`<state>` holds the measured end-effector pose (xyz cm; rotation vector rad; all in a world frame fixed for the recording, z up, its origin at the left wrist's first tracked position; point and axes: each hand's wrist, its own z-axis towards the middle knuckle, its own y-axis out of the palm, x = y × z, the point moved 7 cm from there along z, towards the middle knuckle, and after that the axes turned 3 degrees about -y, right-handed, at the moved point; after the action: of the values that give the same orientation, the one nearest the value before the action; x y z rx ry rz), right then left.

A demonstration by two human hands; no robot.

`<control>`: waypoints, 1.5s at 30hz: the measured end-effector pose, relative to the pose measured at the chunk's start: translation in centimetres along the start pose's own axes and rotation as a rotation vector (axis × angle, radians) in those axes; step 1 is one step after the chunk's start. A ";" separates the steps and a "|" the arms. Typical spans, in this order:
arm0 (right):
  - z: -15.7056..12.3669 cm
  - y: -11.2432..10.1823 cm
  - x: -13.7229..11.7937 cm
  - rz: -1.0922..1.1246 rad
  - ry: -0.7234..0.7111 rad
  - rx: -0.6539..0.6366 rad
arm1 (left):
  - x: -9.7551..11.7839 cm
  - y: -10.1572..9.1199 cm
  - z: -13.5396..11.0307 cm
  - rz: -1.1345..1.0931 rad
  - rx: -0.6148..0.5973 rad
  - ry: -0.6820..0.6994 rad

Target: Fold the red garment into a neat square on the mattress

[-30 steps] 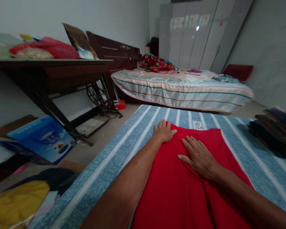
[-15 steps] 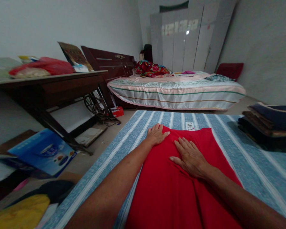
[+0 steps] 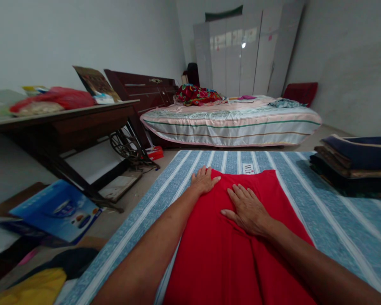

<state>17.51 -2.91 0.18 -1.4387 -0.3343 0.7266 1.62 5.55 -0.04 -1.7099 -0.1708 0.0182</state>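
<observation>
A red garment (image 3: 209, 254) lies spread lengthwise on a blue and white striped sheet (image 3: 152, 212), its near end running out of view at the bottom. My left hand (image 3: 203, 181) rests flat on its far left corner, fingers extended and thumb out to the right. Palm down on the upper middle of the cloth is my right hand (image 3: 248, 209), fingers stretched forward. Small creases run through the fabric beneath and below the right hand. Neither hand grips anything. Whether the garment is trousers or something else I cannot tell.
Folded dark clothes (image 3: 358, 165) are stacked at the right. A sewing machine table (image 3: 82, 127) with bags on top stands left, above a blue box (image 3: 57, 212). Yellow cloth (image 3: 31, 288) lies at lower left. Behind are another bed (image 3: 228, 127) and a wardrobe (image 3: 235, 59).
The view has shifted slightly, so the scene sits a little further left. Both hands stay flat on the red garment in nearly the same spots.
</observation>
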 end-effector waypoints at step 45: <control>-0.1 0.3 0.1 -0.055 -0.018 0.039 | -0.3 -0.6 -8.4 0.005 0.008 0.032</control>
<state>17.61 -2.95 -0.20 -1.3816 -0.3697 0.6984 2.19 -2.68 1.72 -1.7014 -0.1424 -0.0049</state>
